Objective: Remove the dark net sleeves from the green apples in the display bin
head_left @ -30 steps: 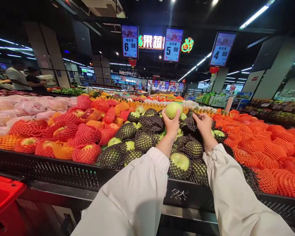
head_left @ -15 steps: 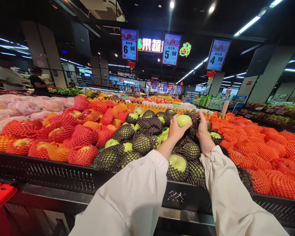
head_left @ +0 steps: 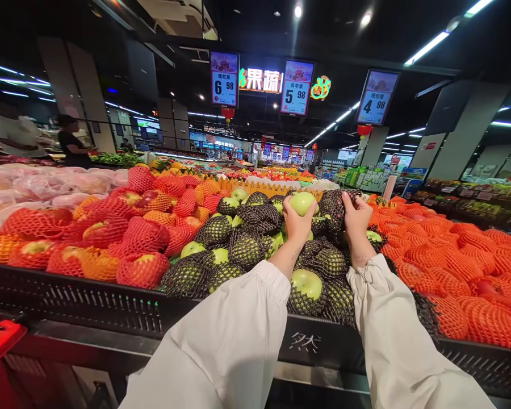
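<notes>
Above the pile, my left hand (head_left: 297, 226) is closed around a bare green apple (head_left: 302, 203). To its right, my right hand (head_left: 358, 222) pinches a black foam net sleeve (head_left: 333, 208) between thumb and fingers. The sleeve hangs beside the apple, with a gap between them. I cannot tell whether anything is inside the sleeve. Below both hands lie several green apples (head_left: 306, 283), most wrapped in black foam nets (head_left: 244, 250).
Red and orange netted apples (head_left: 147, 238) fill the left side; orange-netted fruit (head_left: 460, 261) fills the right. A black crate edge (head_left: 102, 301) runs along the front. A red basket (head_left: 0, 341) is at lower left. Two people (head_left: 73, 142) stand far left.
My left hand has moved left with the apple, away from the net sleeve. My right hand has shifted slightly right, still holding the sleeve, and more of the sleeve now shows.
</notes>
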Motion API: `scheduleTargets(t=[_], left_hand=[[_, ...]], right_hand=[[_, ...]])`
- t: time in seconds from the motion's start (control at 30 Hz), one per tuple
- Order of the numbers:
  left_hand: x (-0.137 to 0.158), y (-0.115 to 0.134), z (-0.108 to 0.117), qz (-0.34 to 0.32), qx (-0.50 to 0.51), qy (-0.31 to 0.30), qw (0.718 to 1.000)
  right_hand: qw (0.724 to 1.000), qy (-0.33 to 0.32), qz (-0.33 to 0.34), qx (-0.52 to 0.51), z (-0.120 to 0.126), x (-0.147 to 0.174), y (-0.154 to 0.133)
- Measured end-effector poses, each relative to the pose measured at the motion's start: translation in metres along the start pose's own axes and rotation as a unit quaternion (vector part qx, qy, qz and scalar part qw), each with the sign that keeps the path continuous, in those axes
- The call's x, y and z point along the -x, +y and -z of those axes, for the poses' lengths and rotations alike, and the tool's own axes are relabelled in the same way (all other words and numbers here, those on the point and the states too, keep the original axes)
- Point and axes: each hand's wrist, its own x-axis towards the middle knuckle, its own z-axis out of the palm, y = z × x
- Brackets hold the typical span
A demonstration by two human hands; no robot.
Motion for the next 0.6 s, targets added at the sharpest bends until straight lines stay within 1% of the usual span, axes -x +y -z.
scheduleTargets(t=[0.03,0.1,0.2,0.27,0.43,0.5,0.6], left_hand=[[0.000,0.001,0.000,-0.001,-0.001,0.004,1.000],[0.001,0.001,0.001,-0.007,-0.005,0.011,1.000],[0.001,0.001,0.001,-0.014,-0.010,0.019,1.000],[0.000,0.001,0.001,-0.017,-0.007,0.025,1.000],[-0.003,-0.002,0.000,-0.009,0.017,0.045,0.999],[-0.005,-0.002,0.000,0.000,0.043,0.033,0.999],[-0.006,-0.002,-0.001,0.027,0.081,-0.011,0.996]], right_hand=[[1.000,0.002,-0.010,-0.012,-0.001,0.000,-0.002],[0.996,-0.028,-0.065,-0.055,-0.004,0.002,-0.005],[0.971,-0.108,-0.157,-0.147,-0.008,0.005,-0.007],[0.955,-0.149,-0.180,-0.181,-0.009,0.006,-0.006],[0.955,-0.197,-0.169,-0.145,-0.009,0.008,-0.006],[0.958,-0.208,-0.153,-0.126,-0.011,0.010,-0.007],[0.964,-0.221,-0.119,-0.092,-0.012,0.012,-0.005]])
